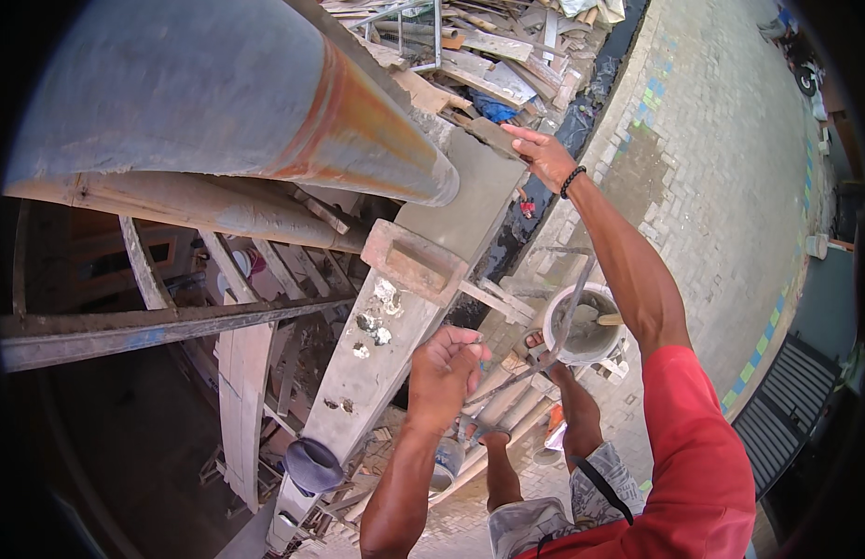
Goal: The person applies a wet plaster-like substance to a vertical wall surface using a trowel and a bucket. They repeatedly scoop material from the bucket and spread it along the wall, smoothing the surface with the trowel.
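Observation:
My right hand (547, 160) reaches to the far end of a concrete wall top, its index finger stretched along a flat grey-brown board (498, 140) at the edge of smooth wet mortar (462, 191). The remaining fingers curl at the board's near end. Beside the wall, my left hand (442, 377) is raised with fingertips pinched together; what they hold, if anything, is too small to name. A worn brown rectangular block with a hollow middle (416, 262) rests across the wall top (344, 377), between that hand and the mortar. White and dark blotches mark the concrete nearer me.
A large rusty metal pipe (237, 93) crosses at upper left. On my right a bucket (582, 326) holds grey mortar and a wooden-handled tool. A dark cap-like thing (312, 466) sits lower on the wall. Scrap wood (507, 70) lies beyond, beside a ditch and paving (721, 186).

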Tool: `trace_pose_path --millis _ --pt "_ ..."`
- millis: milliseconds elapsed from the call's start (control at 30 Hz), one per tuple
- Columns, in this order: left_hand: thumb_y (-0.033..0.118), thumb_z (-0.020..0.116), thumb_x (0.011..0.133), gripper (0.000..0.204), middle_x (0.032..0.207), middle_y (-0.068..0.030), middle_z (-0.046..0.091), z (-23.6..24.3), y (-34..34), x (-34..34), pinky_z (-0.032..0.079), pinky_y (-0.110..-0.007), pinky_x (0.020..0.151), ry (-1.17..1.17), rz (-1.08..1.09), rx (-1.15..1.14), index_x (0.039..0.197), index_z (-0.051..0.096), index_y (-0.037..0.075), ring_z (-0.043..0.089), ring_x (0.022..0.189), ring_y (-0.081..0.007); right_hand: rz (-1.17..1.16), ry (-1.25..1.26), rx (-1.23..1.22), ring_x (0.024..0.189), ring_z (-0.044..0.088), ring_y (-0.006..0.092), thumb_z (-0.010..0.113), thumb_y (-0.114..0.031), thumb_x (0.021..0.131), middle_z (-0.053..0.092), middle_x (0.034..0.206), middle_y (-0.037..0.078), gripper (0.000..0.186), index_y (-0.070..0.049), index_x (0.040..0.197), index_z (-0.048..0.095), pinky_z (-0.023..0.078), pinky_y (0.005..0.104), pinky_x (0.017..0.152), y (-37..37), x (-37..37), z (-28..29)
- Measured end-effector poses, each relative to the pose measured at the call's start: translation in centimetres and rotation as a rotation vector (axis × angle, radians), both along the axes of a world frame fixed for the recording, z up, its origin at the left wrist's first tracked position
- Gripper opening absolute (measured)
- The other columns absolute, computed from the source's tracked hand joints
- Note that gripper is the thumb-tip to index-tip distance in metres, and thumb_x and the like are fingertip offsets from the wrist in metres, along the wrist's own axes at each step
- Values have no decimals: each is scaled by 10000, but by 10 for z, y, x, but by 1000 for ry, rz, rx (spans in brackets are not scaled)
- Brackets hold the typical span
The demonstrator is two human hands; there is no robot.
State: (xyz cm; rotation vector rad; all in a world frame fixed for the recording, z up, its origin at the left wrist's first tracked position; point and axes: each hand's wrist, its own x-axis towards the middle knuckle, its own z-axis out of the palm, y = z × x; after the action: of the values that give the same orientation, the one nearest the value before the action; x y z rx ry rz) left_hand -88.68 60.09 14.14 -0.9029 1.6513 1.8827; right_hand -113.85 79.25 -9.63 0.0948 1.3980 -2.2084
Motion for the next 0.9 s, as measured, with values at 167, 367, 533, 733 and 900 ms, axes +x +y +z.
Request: trace_pose_path --millis 167,367,533,733,900 --pt "37 571 828 91 778 -86 619 0 0 8 312 -194 402 -13 11 12 913 547 16 446 476 -74 -2 -23 4 1084 523 166 574 -135 879 537 1222 66 434 -45 1291 470 420 328 934 1 0 -2" --pt "31 573 827 80 776 -89 616 -1 -2 15 311 -193 403 -11 12 24 903 550 21 444 471 -78 -23 -41 61 1065 535 169 576 -149 880 549 1209 64 423 -52 1282 484 436 333 913 2 -1 -2" --pt "27 575 824 76 775 -88 615 0 -4 18 317 -198 409 -11 17 29 897 552 21 446 475 -78 -44 4 76 848 523 72 572 -183 865 568 1026 -39 365 -148 1229 564 434 227 700 -1 3 1" --pt "10 568 821 78 773 -93 610 -5 -6 15 328 -203 413 11 42 19 897 548 15 442 478 -75 -3 45 100 817 503 72 570 -194 869 554 989 -50 362 -145 1227 565 426 225 682 4 -2 -3" --pt "5 553 829 103 772 -96 589 -11 -10 -13 322 -201 380 16 56 67 927 522 2 442 476 -69 9 35 92 838 494 69 577 -207 862 552 968 -49 367 -154 1225 566 420 224 675 0 1 4"
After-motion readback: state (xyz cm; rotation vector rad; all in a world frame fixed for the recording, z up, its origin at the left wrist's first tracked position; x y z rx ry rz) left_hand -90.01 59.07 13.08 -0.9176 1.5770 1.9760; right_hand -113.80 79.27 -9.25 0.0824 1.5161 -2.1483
